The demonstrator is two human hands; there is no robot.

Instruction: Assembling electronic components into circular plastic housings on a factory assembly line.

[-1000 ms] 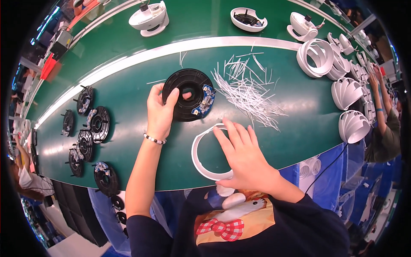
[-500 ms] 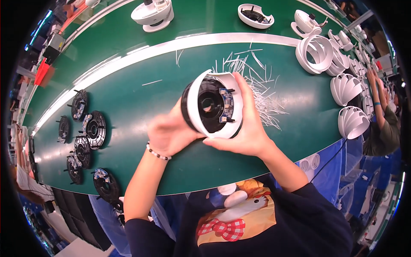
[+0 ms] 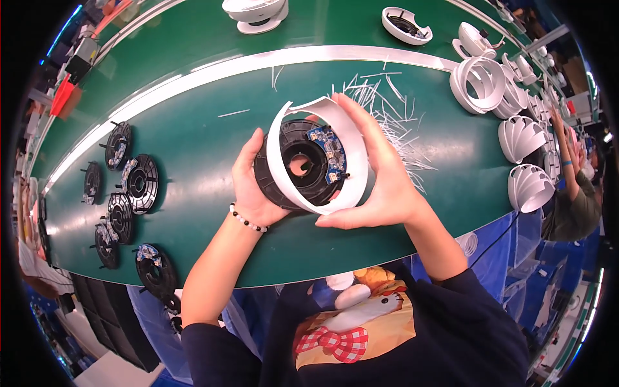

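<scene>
Over the green table, my left hand [image 3: 250, 188] grips a black round plastic base [image 3: 284, 145] from its left side and from below. A curved blue circuit board [image 3: 330, 153] is fixed on this base, which has a round hole in its middle. My right hand [image 3: 390, 184] clasps a white ring-shaped housing [image 3: 356, 142] with a cut-out in its upper rim, thumb at the bottom and fingers at the top. The housing stands tilted in front of the base, and the board shows through its opening. Whether the two parts touch is unclear.
Several black bases with circuit boards [image 3: 142, 184] lie at the left. Thin white strips [image 3: 400, 138] are heaped beyond my right hand. White ring housings [image 3: 477, 84] stand stacked at the right. White assemblies [image 3: 407, 27] sit past the pale divider [image 3: 284, 57]. Another person's arm [image 3: 567, 161] appears far right.
The black base has come apart from the white housing and shifted left and down. The housing has turned, its opening showing wider. My left hand's fingers have moved round to the base's left edge.
</scene>
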